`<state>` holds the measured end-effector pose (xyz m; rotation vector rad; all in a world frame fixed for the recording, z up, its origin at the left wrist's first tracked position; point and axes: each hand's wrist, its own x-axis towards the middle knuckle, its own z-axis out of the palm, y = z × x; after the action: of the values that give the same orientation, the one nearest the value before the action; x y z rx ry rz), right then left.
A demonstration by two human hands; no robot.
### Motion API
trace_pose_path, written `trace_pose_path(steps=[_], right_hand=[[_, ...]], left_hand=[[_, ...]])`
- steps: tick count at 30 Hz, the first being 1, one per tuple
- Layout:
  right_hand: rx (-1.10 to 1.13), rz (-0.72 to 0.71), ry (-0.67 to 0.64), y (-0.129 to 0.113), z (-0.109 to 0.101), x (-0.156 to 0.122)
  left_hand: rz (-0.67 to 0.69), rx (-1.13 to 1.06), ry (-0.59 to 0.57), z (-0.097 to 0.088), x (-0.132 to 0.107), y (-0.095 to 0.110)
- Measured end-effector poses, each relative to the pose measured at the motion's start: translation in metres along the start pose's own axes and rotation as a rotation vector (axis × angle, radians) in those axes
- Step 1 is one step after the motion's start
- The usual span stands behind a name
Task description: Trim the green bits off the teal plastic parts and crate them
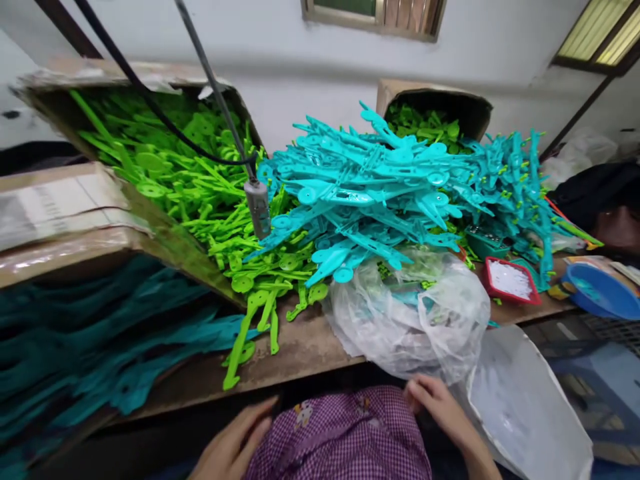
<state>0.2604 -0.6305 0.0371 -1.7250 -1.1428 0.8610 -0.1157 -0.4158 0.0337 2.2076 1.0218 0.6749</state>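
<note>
At the lower middle my left hand [237, 437] lies beside the purple checked apron [345, 430], its fingers stretched out and holding nothing I can see. My right hand [437, 403] is at the apron's other side, just below a clear plastic bag [410, 320]. Its fingers are curled, and what they hold, if anything, is hidden. Above the bag rises a heap of turquoise plastic parts [360, 193], long and flat with round discs. Bright green plastic parts [200, 180] of similar shape spill out of a tipped cardboard box [165, 223] onto the bench [305, 350].
A grey cylindrical tool [258, 207] hangs over the green parts. To the right are a red tray [515, 280] of small white pieces, a blue basin [603, 290] and a white container [525, 400]. More turquoise parts [125, 353] fill a box at left.
</note>
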Motion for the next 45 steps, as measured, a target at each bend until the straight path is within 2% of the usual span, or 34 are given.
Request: trace_pose_path(steps=[1,3,5,6,8,10,12,15,18,21,27,33,36,39,42,45], right_hand=[[-0.046,-0.089,0.089,-0.025,0.002,0.012],[-0.181,-0.330,0.306,-0.080,0.004,0.038],[-0.252,-0.611,0.352,-0.140,-0.003,0.062],[-0.290,-0.734,0.371,-0.171,-0.011,0.074],[-0.415,-0.897,0.477,-0.232,-0.033,0.106],[-0.578,-0.892,0.627,-0.286,-0.062,0.149],[-0.733,-0.769,0.744,-0.325,-0.091,0.199],[-0.875,-0.661,0.754,-0.353,-0.123,0.264],[-0.942,-0.625,0.632,-0.357,-0.138,0.300],[-0.974,-0.600,0.576,-0.356,-0.142,0.310],[-0.945,-0.624,0.548,-0.361,-0.145,0.297],[-0.917,-0.709,0.689,-0.361,-0.137,0.271],[-0.894,-0.698,0.801,-0.351,-0.136,0.244],[-0.808,-0.685,0.890,-0.317,-0.122,0.189],[-0.704,-0.685,0.814,-0.265,-0.080,0.125],[-0.510,-0.693,0.760,-0.226,-0.023,0.085]], left_hand=[[0.069,-0.030,-0.018,-0.002,0.025,0.019],[0.204,-0.101,0.076,-0.003,0.072,0.068],[0.327,-0.238,0.191,0.001,0.113,0.121],[0.367,-0.330,0.211,0.005,0.130,0.143],[0.390,-0.500,0.228,0.017,0.154,0.177],[0.377,-0.599,0.238,0.030,0.166,0.191],[0.346,-0.636,0.228,0.042,0.166,0.188],[0.279,-0.625,0.113,0.060,0.151,0.166],[0.248,-0.568,-0.042,0.079,0.135,0.140],[0.235,-0.529,-0.124,0.098,0.129,0.123],[0.159,-0.573,-0.141,0.122,0.142,0.114],[0.058,-0.664,-0.142,0.132,0.145,0.111],[0.036,-0.674,-0.138,0.133,0.144,0.112],[0.017,-0.723,-0.104,0.123,0.135,0.118],[0.014,-0.858,-0.124,0.106,0.118,0.127],[0.048,-1.006,-0.179,0.094,0.098,0.130]])
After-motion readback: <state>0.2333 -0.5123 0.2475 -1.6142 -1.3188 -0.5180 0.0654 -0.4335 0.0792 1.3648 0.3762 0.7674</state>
